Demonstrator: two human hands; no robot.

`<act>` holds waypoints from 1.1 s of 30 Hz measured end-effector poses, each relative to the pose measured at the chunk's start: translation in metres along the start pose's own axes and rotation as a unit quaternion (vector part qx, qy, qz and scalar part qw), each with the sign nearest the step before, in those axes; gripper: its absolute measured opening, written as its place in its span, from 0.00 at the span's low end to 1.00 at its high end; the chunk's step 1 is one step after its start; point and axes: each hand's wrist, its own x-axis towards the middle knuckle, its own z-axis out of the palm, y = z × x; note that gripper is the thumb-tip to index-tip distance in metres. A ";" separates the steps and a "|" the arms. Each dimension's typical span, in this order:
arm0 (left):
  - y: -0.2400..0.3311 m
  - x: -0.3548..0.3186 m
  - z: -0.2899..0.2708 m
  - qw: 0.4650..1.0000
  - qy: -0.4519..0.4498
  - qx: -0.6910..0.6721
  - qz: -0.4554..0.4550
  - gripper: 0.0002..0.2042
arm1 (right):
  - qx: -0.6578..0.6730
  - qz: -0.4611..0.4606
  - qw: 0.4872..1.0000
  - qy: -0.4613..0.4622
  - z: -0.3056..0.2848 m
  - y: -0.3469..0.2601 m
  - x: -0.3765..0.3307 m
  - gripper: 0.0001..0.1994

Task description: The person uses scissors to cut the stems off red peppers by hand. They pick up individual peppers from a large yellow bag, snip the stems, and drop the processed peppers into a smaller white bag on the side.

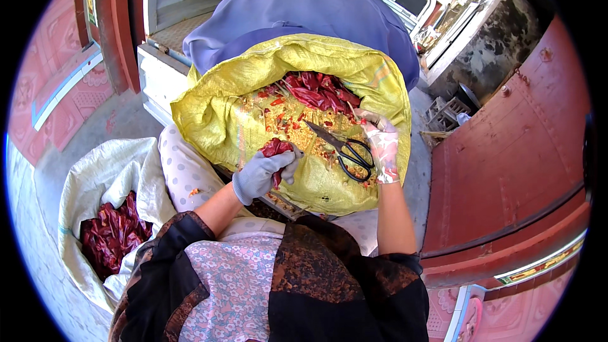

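The left hand (261, 174) grips a dried red chili (277, 148) over the yellow sack (209, 114); the right hand (382, 145) holds black scissors (342, 149), blades parted. Snipping seems underway; closing the blades on the chili likely comes next.

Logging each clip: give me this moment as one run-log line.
left hand: grips dried red chili | right hand: holds black scissors | both over yellow sack | white sack of chilies at left
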 end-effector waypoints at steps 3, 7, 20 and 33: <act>0.000 0.005 0.005 1.000 0.010 -0.011 0.016 0.13 | 0.022 -0.078 0.997 -0.008 0.034 -0.016 -0.023 0.07; 0.008 0.013 0.018 0.999 -0.009 -0.003 0.034 0.18 | 0.017 0.062 0.998 0.006 0.074 -0.052 -0.059 0.07; 0.005 0.019 0.038 0.994 0.075 -0.059 0.049 0.07 | -0.369 -0.164 0.910 0.096 0.110 -0.024 -0.076 0.07; -0.008 0.019 0.011 0.997 -0.017 -0.036 0.059 0.13 | -0.078 -0.031 0.996 -0.032 0.094 -0.054 -0.076 0.05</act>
